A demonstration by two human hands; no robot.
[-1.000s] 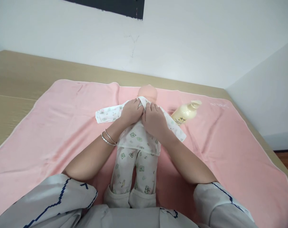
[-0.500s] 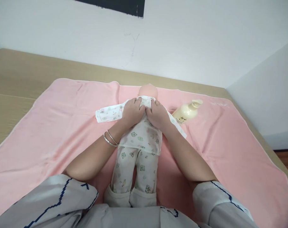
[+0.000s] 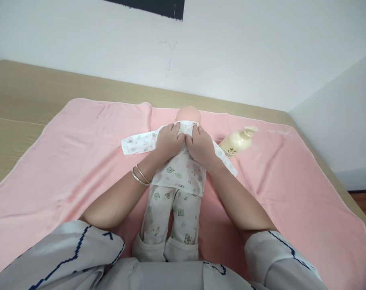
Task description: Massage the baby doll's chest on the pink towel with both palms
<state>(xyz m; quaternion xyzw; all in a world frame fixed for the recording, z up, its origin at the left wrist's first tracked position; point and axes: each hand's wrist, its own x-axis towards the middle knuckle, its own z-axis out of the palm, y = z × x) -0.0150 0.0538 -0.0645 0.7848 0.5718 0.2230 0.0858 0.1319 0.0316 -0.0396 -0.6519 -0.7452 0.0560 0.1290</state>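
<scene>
A baby doll [image 3: 179,177] in a white patterned top and trousers lies lengthwise before me, its smooth bald head [image 3: 188,114] at the far end. My left hand [image 3: 169,141] rests on the left of its upper body, fingers stretched toward the shoulder. On the other side my right hand [image 3: 200,145] lies the same way, and the two thumbs almost meet in the middle. Both palms are hidden against the cloth. One sleeve [image 3: 137,144] spreads out to the left; the other is partly covered by my right wrist.
Beneath the doll a pink blanket [image 3: 89,161] covers much of the wooden table [image 3: 22,92]. A cream pump bottle [image 3: 238,141] lies tilted on the blanket, right of the doll. Behind the table rises a white wall [image 3: 231,52] with a dark panel [image 3: 152,7].
Almost nothing differs. Both hands stay in the same place on the doll, and the view has shifted very slightly.
</scene>
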